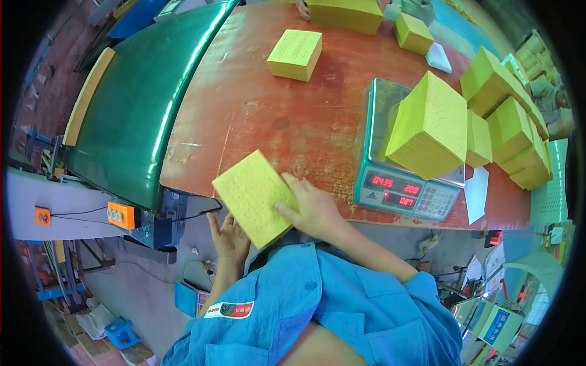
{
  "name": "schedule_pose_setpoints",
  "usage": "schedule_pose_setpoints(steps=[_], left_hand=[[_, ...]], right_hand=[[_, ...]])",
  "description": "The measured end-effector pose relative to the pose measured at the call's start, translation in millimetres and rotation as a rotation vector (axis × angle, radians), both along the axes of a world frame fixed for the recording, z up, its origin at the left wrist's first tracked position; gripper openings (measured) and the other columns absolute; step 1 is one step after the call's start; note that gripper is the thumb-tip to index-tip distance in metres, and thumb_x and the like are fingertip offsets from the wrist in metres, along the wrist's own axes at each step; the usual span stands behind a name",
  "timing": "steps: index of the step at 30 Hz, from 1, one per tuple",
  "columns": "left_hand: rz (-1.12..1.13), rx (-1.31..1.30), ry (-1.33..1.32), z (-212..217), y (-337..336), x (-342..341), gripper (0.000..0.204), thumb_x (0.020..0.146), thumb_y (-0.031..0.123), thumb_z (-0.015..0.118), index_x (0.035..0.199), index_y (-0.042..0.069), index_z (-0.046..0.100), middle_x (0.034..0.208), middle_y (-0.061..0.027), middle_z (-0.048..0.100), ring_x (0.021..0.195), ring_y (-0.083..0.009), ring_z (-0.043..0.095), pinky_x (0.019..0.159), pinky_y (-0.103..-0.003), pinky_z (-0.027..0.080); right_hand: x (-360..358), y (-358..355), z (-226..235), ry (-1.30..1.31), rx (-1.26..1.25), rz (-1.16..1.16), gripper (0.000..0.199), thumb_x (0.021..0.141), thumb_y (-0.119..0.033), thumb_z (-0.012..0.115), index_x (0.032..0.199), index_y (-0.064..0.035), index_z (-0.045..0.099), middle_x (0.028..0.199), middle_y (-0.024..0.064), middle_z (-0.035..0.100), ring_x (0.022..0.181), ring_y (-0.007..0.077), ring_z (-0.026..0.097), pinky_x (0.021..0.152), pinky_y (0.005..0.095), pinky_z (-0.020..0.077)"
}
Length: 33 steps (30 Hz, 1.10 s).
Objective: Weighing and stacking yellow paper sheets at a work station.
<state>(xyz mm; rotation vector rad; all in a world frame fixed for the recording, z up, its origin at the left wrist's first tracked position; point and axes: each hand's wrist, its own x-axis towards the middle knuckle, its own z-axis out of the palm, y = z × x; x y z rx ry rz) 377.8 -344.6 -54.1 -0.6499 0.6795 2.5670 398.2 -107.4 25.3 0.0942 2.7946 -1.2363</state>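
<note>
In front of my body I hold a block of yellow paper sheets (253, 192), tilted, over the table's near edge. My right hand (314, 210) grips its right side, with the thumb on the top face and the other fingers at the far edge. My left hand (232, 239) is at the block's lower left, thumb spread away from the fingers. Some of its fingertips go behind the block, so I cannot tell whether they touch it. To the right, a taller yellow stack (430, 125) stands on a digital scale (406, 194) with lit red figures.
A red-brown table (244, 116) carries another yellow block (295, 55) and several yellow stacks (513, 131) at right. White paper (477, 195) lies beside the scale. A green conveyor belt (137, 104) runs along the left, near an orange button box (121, 215). Other people stand across the table.
</note>
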Motion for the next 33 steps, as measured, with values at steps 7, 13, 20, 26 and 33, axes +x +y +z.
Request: schedule_pose_setpoints(steps=[7, 13, 20, 26, 33], left_hand=[[-0.110, -0.224, 0.199, 22, 12, 36, 0.082, 0.088, 0.070, 0.042, 0.145, 0.012, 0.034, 0.145, -0.0117, 0.042, 0.129, -0.0295, 0.044, 0.107, -0.044, 0.036], [-0.247, -0.459, 0.364, 36, 10, 33, 0.081, 0.092, 0.067, 0.036, 0.144, 0.006, 0.034, 0.142, -0.0118, 0.044, 0.126, -0.0270, 0.048, 0.105, -0.044, 0.037], [-0.362, -0.403, 0.135, 32, 1, 27, 0.063, 0.091, 0.045, 0.052, 0.141, 0.008, 0.036, 0.135, -0.0099, 0.049, 0.124, -0.0237, 0.049, 0.101, -0.043, 0.040], [-0.350, -0.392, 0.211, 44, 2, 26, 0.066, 0.089, 0.049, 0.051, 0.140, 0.009, 0.037, 0.133, -0.0097, 0.051, 0.123, -0.0231, 0.049, 0.101, -0.042, 0.040], [-0.574, -0.238, 0.630, 97, 42, -56, 0.059, 0.093, 0.039, 0.045, 0.137, 0.000, 0.039, 0.131, -0.0155, 0.053, 0.115, -0.0264, 0.057, 0.094, -0.040, 0.049]], right_hand=[[15, -14, -8, 0.044, 0.045, 0.056, 0.072, 0.083, -0.046, 0.063, 0.139, -0.0085, 0.039, 0.105, 0.0195, 0.057, 0.098, 0.0356, 0.060, 0.080, 0.0452, 0.0505], [18, -17, -14, -0.013, 0.015, -0.027, 0.068, 0.083, -0.045, 0.062, 0.136, -0.0073, 0.041, 0.105, 0.0194, 0.057, 0.099, 0.0351, 0.059, 0.078, 0.0453, 0.0509], [20, -18, -21, 0.018, -0.089, 0.024, 0.066, 0.085, -0.046, 0.061, 0.135, -0.0059, 0.044, 0.104, 0.0204, 0.057, 0.097, 0.0364, 0.059, 0.081, 0.0456, 0.0493], [34, 15, -30, 0.039, -0.381, -0.162, 0.065, 0.089, -0.043, 0.056, 0.132, 0.0041, 0.044, 0.126, 0.0290, 0.053, 0.116, 0.0395, 0.053, 0.096, 0.0446, 0.0435], [70, 80, 63, 0.088, -0.749, -0.237, 0.059, 0.094, -0.046, 0.053, 0.131, -0.0007, 0.049, 0.108, 0.0183, 0.065, 0.091, 0.0244, 0.066, 0.072, 0.0369, 0.0530]])
